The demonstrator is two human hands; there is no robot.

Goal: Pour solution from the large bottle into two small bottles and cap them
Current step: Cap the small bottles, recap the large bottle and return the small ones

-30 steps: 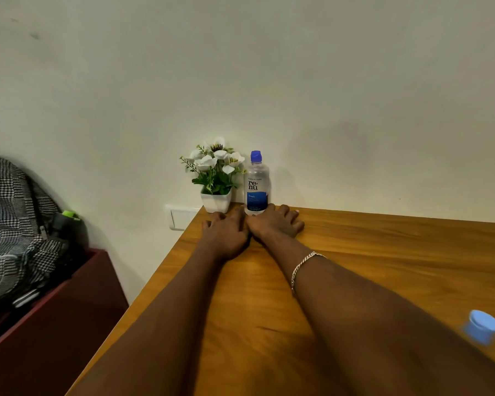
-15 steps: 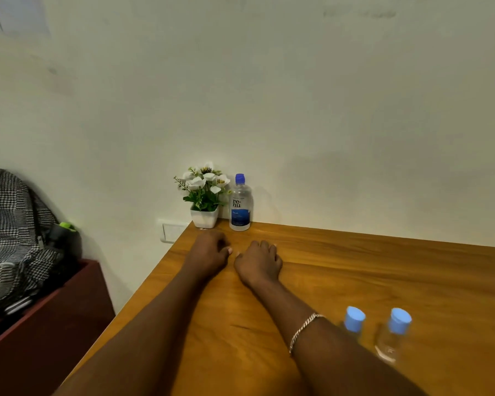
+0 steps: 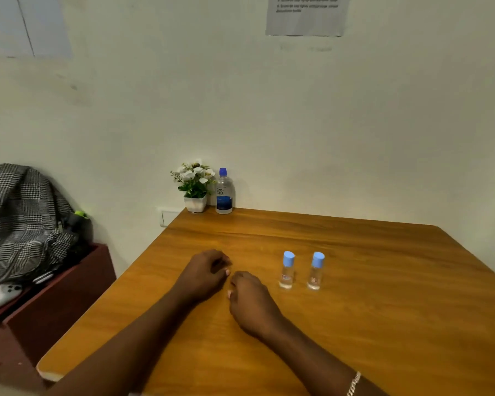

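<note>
Resting both hands on the wooden table (image 3: 383, 324), we are holding nothing: the left hand (image 3: 205, 277) and the right hand (image 3: 252, 302) are lying side by side at the centre of the frame, fingers loosely curled inward and empty. The large bottle (image 3: 224, 192) is standing upright at the table's far edge, above the hands in the frame, just beside a small flower pot (image 3: 195, 202), and well apart from our fingers. It is sitting almost straight up-frame from the left hand, so we are judging that hand slightly nearer to it. The two small bottles (image 3: 300, 271) are standing upright next to each other, blue caps on, just to the right of the right hand, which is clearly the closer one. Nothing is uncapped yet, so the pouring is still ahead of us.
</note>
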